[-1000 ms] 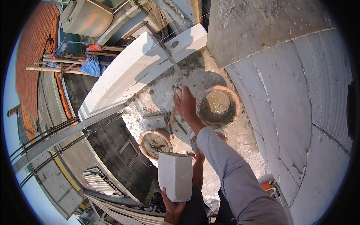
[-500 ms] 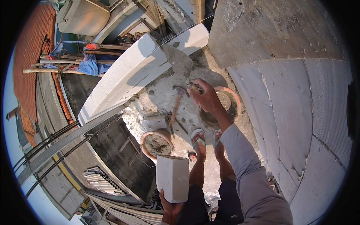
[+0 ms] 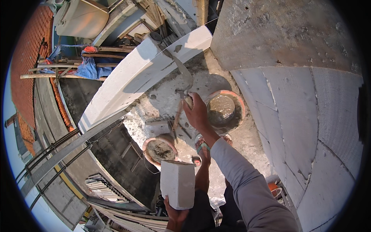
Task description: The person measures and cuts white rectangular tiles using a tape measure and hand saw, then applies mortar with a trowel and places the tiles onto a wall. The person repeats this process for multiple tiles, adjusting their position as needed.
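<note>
My right hand is closed round the handle of a trowel. The metal blade shows nearly edge-on, its far end at the low white block wall; whether it touches cannot be told. A dark patch of mortar marks the wall beside it. Low at the front, my left hand grips a white lightweight concrete block from beneath, holding it upright. Under my right hand a hammer lies on the floor, its head partly hidden by the hand.
An orange-rimmed tub of wet mix stands right of my right hand. A smaller tub and a loose block sit to the left. A tall block wall rises at right. Beyond a metal rail the level drops.
My right hand has moved left and nearer to me with the trowel. The blade has turned from broad-side to nearly edge-on. My left hand and its block stay almost still.
</note>
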Demonstrator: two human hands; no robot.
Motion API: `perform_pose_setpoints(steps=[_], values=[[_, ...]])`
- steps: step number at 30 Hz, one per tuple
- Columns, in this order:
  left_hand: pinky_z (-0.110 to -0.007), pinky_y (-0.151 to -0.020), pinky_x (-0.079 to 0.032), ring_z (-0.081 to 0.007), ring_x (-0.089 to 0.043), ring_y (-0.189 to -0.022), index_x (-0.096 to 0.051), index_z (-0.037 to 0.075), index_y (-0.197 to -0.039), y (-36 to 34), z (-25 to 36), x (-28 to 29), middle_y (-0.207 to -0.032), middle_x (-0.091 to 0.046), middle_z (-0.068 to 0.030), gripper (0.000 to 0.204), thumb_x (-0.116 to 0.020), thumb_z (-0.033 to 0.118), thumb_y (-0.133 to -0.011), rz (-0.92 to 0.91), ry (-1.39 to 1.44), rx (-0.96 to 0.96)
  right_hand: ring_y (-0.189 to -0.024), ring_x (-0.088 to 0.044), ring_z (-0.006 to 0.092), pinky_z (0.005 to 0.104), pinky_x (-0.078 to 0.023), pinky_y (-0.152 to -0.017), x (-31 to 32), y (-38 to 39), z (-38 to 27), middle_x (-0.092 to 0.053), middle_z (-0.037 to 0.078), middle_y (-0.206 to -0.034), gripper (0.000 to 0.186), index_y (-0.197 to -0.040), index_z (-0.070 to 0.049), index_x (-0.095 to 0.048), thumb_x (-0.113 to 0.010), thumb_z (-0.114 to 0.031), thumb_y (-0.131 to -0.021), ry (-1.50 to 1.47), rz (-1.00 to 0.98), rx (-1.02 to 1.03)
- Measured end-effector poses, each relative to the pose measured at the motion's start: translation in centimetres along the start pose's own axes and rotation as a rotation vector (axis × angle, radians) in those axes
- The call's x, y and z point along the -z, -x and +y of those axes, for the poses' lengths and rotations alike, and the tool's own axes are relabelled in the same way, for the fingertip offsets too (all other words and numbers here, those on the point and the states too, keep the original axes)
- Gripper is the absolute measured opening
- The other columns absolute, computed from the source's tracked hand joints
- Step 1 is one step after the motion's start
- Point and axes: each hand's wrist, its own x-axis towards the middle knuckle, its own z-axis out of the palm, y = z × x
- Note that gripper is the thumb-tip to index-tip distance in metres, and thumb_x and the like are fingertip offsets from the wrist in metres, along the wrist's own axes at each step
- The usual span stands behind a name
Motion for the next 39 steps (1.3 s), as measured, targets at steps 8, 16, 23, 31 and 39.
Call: perform_pose_setpoints(steps=[8,16,23,31,39], values=[[-0.048,-0.095,-0.055,-0.0321,-0.064,-0.118,-0.046,0.009,-0.149,0.5,0.2,-1.3,-0.133,-0.062,-0.0127,0.076,-0.043,0.064,-0.097,0.022,-0.053,0.011,-0.103,-0.064,0.0450,0.0504,-0.052,-0.085,2.2,-7.5,-2.8,-0.064,0.023,-0.114,0.040,-0.124,-0.001,-0.056,-0.072,-0.018,-0.091,0.075,-0.090,0.064],[-0.049,-0.099,-0.052,-0.0326,-0.062,-0.121,-0.045,0.011,-0.151,1.3,-0.3,0.1,-0.137,-0.060,-0.0116,0.075,-0.040,0.064,-0.097,-0.030,-0.007,0.032,-0.104,-0.063,0.0443,0.0488,-0.052,-0.087,3.8,1.1,-1.9,-0.061,0.021,-0.115,0.044,-0.131,-0.003,-0.055,-0.072,-0.017,-0.093,-0.009,-0.027,0.112],[-0.054,-0.108,-0.044,-0.0347,-0.053,-0.133,-0.034,0.014,-0.157,4.4,-0.2,0.3,-0.148,-0.051,-0.0083,0.081,-0.050,0.063,-0.095,-0.130,-0.148,-0.200,-0.102,-0.066,0.0423,0.0483,-0.053,-0.088,11.5,16.1,4.7,-0.067,0.025,-0.107,0.032,-0.118,0.000,-0.064,-0.066,-0.021,-0.094,0.228,-0.137,-0.284],[-0.050,-0.112,-0.044,-0.0299,-0.053,-0.134,-0.046,0.006,-0.150,4.7,2.1,-0.4,-0.146,-0.055,-0.0142,0.064,-0.043,0.052,-0.105,-0.215,-0.302,-0.317,-0.110,-0.068,0.0424,0.0488,-0.054,-0.094,21.7,17.2,10.0,-0.069,0.026,-0.119,0.050,-0.130,0.000,-0.059,-0.062,-0.036,-0.095,0.449,-0.247,-0.358],[-0.037,-0.100,-0.050,-0.0235,-0.062,-0.114,-0.049,-0.002,-0.137,20.3,14.1,-18.9,-0.125,-0.063,-0.0137,0.060,-0.077,0.003,-0.084,-0.440,-0.770,-1.215,-0.114,-0.067,0.0400,0.0483,-0.052,-0.099,28.3,25.7,-3.3,-0.069,0.026,-0.122,0.056,-0.143,-0.003,-0.052,-0.063,-0.032,-0.096,0.359,-0.331,-0.248]])
